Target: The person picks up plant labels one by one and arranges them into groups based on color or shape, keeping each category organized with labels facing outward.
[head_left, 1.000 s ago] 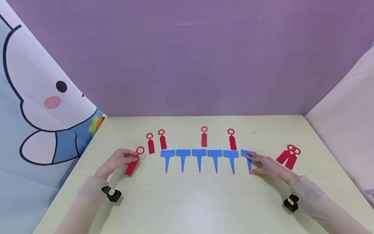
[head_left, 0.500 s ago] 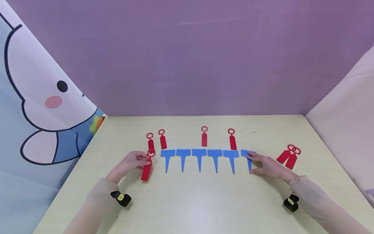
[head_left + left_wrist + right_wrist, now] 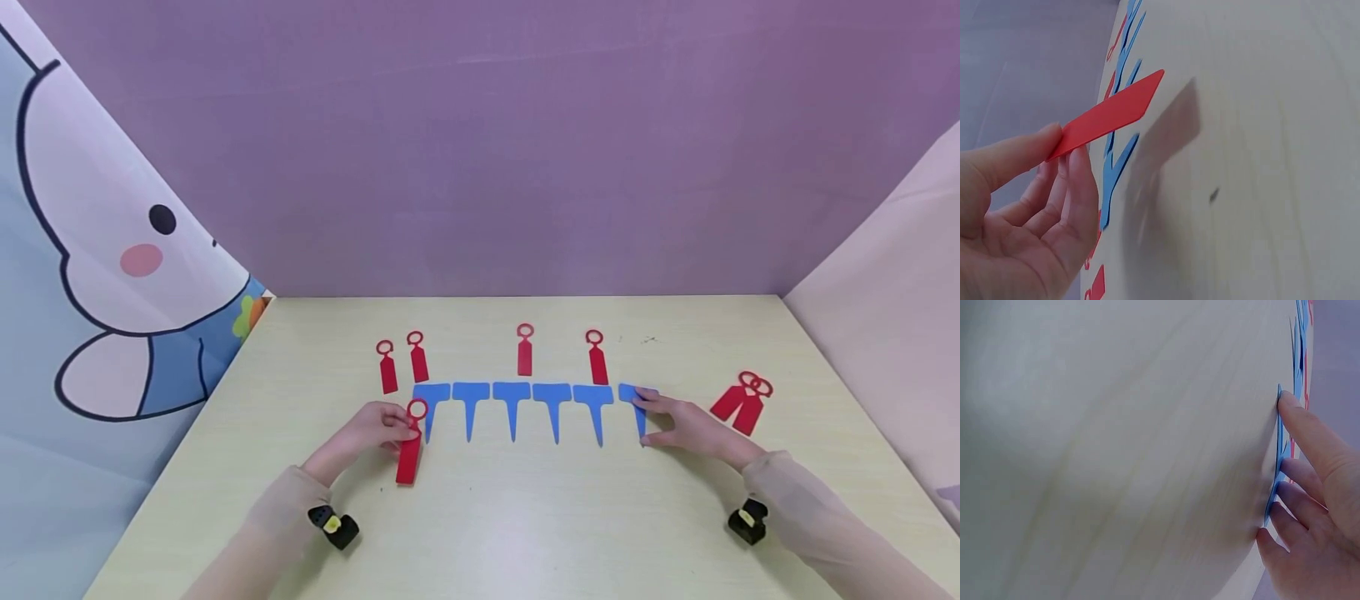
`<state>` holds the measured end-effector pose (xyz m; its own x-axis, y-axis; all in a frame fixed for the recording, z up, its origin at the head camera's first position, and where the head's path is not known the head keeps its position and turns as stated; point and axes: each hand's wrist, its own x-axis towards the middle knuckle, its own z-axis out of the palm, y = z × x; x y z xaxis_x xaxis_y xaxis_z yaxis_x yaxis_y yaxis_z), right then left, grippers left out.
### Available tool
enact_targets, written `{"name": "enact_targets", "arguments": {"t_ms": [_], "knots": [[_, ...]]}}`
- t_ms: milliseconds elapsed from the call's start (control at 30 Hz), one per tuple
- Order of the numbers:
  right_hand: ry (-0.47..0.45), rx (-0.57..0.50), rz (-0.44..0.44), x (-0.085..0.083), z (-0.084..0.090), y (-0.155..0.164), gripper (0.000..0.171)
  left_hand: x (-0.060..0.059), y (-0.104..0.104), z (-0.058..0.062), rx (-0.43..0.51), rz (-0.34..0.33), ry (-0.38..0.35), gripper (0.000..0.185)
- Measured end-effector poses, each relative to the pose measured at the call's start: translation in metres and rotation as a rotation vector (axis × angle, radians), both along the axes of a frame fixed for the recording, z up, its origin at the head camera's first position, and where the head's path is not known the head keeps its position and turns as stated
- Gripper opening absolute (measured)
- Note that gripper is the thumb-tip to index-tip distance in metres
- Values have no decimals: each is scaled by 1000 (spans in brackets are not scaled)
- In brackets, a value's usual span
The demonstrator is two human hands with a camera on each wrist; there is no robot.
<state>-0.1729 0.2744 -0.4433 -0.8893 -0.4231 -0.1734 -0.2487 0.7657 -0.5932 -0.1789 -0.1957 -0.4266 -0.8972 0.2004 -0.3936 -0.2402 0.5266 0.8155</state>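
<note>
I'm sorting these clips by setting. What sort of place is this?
Probably a staged tabletop recording booth, not a home or workshop: a pale wooden table walled in by a purple backdrop and a cartoon-print sheet, with blue T-shaped tags laid in a row.

The right hand lies flat on the pale table, its straight fingers pressing a thin blue tag; more blue tags lie beyond it.
</note>
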Motion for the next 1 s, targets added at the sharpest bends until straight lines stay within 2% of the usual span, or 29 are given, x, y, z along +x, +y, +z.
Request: {"name": "enact_targets", "arguments": {"t_ms": [133,500,733,1000], "knots": [[-2,5,3,0,0,0,70,5,7,0,44,-31,-10,25],[7,-2,9,0,0,0,70,14,21,-6,68,-129,-47,23],[4,-7,6,1,0,0,71,18,26,-11,117,-194,-52,22],[22,-6,9,0,-1,1,73,22,32,-12,107,-217,-44,19]]}}
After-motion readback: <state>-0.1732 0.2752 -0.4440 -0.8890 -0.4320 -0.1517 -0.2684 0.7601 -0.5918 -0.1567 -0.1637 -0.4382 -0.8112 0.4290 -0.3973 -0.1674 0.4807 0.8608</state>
